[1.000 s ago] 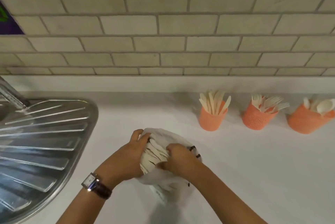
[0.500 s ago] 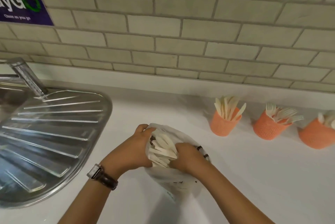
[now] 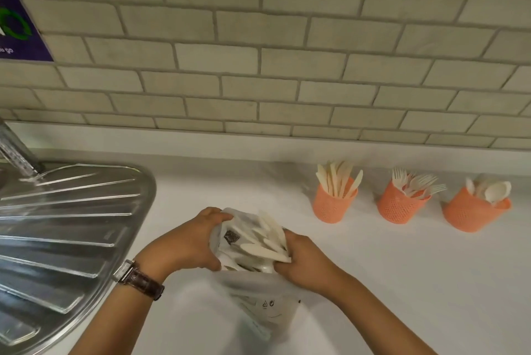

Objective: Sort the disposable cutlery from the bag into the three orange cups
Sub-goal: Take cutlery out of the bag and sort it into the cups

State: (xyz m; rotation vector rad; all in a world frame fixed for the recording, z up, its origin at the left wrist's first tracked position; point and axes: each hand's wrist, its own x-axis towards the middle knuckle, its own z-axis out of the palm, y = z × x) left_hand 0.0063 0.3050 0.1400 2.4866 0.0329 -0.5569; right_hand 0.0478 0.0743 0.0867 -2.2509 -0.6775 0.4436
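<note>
While the ribbed steel drainboard filled the left of the frame, shiny and grooved, the left hand, a brown-strapped watch at its wrist, gripped the left lip of the bag low in the centre. That bag, a soft, cloudy plastic pouch with small printed marks, stood on the smooth white counter with its mouth pulled wide, and pale, flat, matte cutlery fanned out of it. At the right lip the right hand curled round the film, fingers in among the pieces; whether it also pinched one could not be told. The step looked like opening the bag to draw pieces out. Next would call for singling out one thin piece, reading its shape, and carrying it rightward. At centre right, well apart from the bag, stood a row of orange perforated holders: the knife cup, the fork cup and the spoon cup, each already part filled.
</note>
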